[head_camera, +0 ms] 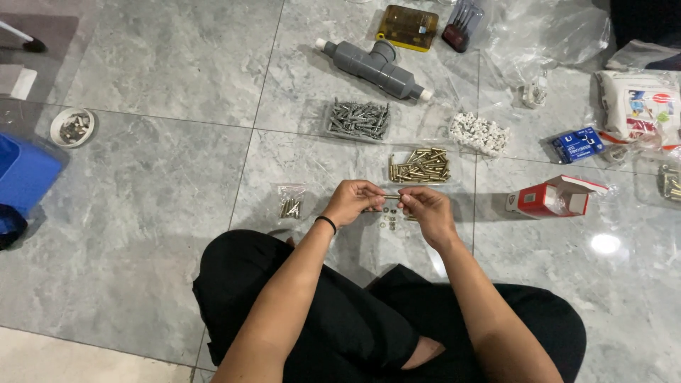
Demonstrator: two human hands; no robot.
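Note:
My left hand [352,201] and my right hand [425,210] meet over the grey tiled floor, both pinching one brass-coloured bolt [391,196] held level between the fingertips. A black band circles my left wrist. Small washers and nuts [389,219] lie on the floor just under the hands. A pile of brass-coloured bolts [420,165] lies just beyond the hands. I sit with legs folded in black trousers.
A small clear bag of screws [290,203] lies left of the hands. Beyond are grey wall plugs [360,118], white clips [479,132], a grey pipe fitting [374,65], a red and white box [553,198], a blue box [577,144] and a blue bin [21,174].

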